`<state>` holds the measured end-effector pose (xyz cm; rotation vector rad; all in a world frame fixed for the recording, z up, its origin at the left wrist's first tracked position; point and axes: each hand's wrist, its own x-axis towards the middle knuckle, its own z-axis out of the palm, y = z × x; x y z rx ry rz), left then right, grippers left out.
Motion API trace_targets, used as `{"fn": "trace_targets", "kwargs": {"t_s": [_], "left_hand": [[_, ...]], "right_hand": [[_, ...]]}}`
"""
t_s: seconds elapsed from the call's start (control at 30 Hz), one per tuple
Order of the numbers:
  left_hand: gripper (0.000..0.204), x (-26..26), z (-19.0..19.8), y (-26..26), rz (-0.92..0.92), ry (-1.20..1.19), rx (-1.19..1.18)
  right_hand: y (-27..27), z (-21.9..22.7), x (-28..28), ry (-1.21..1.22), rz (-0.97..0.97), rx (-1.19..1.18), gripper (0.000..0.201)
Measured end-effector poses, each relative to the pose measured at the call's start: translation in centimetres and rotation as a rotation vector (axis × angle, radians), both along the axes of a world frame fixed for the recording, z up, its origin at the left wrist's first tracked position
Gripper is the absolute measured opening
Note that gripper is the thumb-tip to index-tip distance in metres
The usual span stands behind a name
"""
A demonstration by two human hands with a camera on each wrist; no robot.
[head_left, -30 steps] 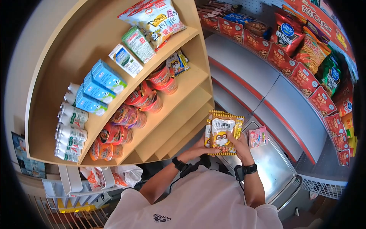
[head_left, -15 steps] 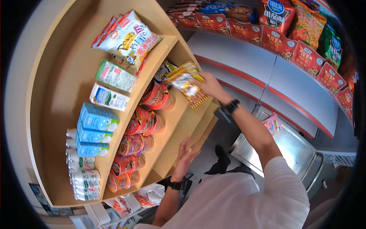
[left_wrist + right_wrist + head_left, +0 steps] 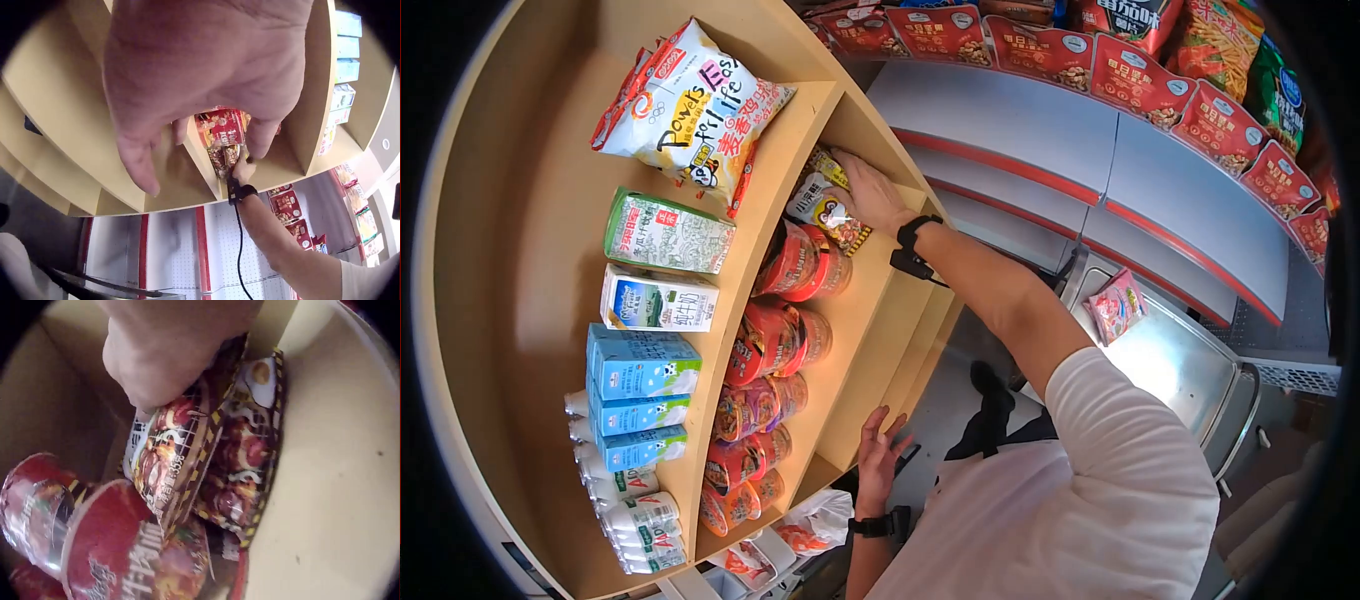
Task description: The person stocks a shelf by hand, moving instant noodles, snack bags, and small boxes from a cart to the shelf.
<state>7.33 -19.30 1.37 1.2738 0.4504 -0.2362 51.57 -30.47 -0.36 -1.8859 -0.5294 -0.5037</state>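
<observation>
My right hand (image 3: 874, 192) reaches into the end of the middle shelf and grips a yellow-edged snack packet (image 3: 818, 203). In the right wrist view, fingers bend over the top of this packet (image 3: 167, 453), which leans against a second snack packet (image 3: 242, 450) by the wooden side wall. Red instant noodle cups (image 3: 103, 540) stand right beside them. My left hand (image 3: 879, 458) hangs below the shelf front with its fingers loosely spread and nothing in it; it looms large in the left wrist view.
Milk cartons (image 3: 640, 372), white bottles (image 3: 640, 525) and a large chip bag (image 3: 690, 115) line the upper shelf. A metal cart (image 3: 1170, 385) bearing a pink packet (image 3: 1116, 306) stands at the right. Behind it are grey shelves (image 3: 1010, 120) with red edges.
The snack packets were in both hands; my left hand let go and dropped lower. My right hand carried the packet left onto the shelf end beside the noodle cups.
</observation>
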Motion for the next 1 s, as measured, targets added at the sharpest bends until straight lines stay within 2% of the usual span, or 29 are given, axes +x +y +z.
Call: {"fn": "trace_targets", "kwargs": {"t_s": [0.07, 0.13, 0.47, 0.57, 0.63, 0.67, 0.73, 0.87, 1.0], "left_hand": [[0.063, -0.1, -0.2, -0.1, 0.003, 0.003, -0.034], [0.061, 0.0, -0.3, -0.3, 0.001, 0.005, -0.065], [0.064, 0.6, -0.2, -1.8, -0.078, 0.019, -0.007], [0.063, 0.5, -0.1, -1.9, -0.085, 0.019, -0.029], [0.061, 0.4, -0.3, -1.9, -0.086, 0.014, -0.055], [0.061, 0.3, -0.5, -1.9, -0.077, 0.013, -0.069], [0.062, 0.1, -0.6, -2.2, -0.065, 0.01, -0.081], [0.063, -0.1, 0.0, -2.9, -0.085, 0.017, -0.044], [0.063, -0.4, 0.2, -3.0, -0.069, 0.015, -0.022]], "right_hand": [[-0.4, -0.2, -0.8, -0.045, -0.015, -0.017, 0.06], [-1.1, 0.0, -1.4, -0.251, -0.086, -0.114, 0.053], [-4.5, -1.8, -4.4, -0.204, -0.038, -0.19, 0.054], [-5.0, -2.1, -5.3, -0.163, -0.011, -0.186, 0.066], [-5.2, -1.1, -7.2, -0.115, -0.067, -0.172, 0.087], [-5.1, -1.0, -8.1, -0.117, -0.065, -0.173, 0.087], [-4.6, -1.1, -9.7, 0.066, -0.077, -0.362, 0.107], [-4.1, -0.8, -9.5, 0.196, 0.028, -0.362, 0.106], [-3.1, -2.9, -5.6, 0.024, 0.006, -0.329, 0.099]]}}
